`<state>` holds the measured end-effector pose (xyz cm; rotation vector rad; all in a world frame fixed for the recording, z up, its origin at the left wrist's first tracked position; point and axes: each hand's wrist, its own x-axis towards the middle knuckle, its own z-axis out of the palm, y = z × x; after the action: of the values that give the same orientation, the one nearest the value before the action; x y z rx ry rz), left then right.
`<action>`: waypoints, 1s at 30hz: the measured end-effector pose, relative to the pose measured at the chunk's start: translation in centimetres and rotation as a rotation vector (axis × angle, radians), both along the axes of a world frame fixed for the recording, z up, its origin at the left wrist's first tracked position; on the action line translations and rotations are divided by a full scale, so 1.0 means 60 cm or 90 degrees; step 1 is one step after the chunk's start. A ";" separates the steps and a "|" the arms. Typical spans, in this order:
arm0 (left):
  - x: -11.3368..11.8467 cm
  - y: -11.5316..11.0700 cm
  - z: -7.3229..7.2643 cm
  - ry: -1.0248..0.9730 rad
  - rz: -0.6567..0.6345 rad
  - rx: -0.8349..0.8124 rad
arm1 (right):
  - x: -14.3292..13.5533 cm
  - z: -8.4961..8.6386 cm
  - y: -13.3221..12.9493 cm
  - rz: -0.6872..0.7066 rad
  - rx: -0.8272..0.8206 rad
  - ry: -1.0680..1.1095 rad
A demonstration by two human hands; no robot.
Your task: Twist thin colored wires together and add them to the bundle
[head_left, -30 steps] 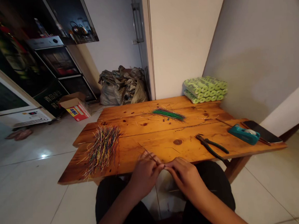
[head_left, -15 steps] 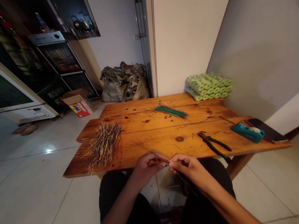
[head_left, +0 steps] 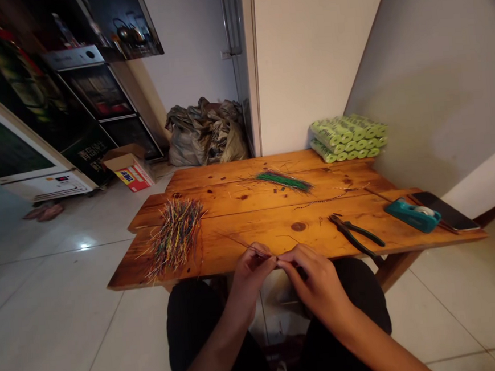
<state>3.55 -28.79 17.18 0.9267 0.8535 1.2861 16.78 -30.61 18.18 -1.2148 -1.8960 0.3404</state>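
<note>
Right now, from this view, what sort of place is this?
Perhaps a room in a home or small eatery, doubling as a workspace: a glass-door fridge and a kettle stand in the background, and pliers lie on the plank table.

Single head-worn view, faced forward and down
The wooden table is viewed from its near side — the left hand and right hand framed close, below centre — the wall caught farther off.
</note>
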 end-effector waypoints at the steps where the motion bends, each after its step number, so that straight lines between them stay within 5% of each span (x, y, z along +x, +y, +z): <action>1: 0.006 -0.003 -0.003 -0.024 0.032 -0.014 | -0.002 -0.002 -0.001 -0.023 0.029 -0.038; 5: 0.019 -0.012 -0.014 -0.083 0.097 -0.069 | -0.001 -0.006 -0.002 -0.043 0.030 -0.050; 15: -0.017 -0.011 -0.005 0.034 -0.060 0.046 | 0.006 0.011 0.000 0.087 -0.359 0.339; 22: -0.023 -0.003 -0.012 0.099 -0.008 0.122 | 0.005 0.000 0.008 0.206 -0.596 0.559; 30: -0.043 0.004 -0.013 0.218 0.002 0.144 | 0.006 -0.003 0.016 0.251 -0.644 0.610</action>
<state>0.97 -28.53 16.42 1.3523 0.9854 1.2628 17.11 -29.64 18.01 -0.9145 -1.0324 1.8727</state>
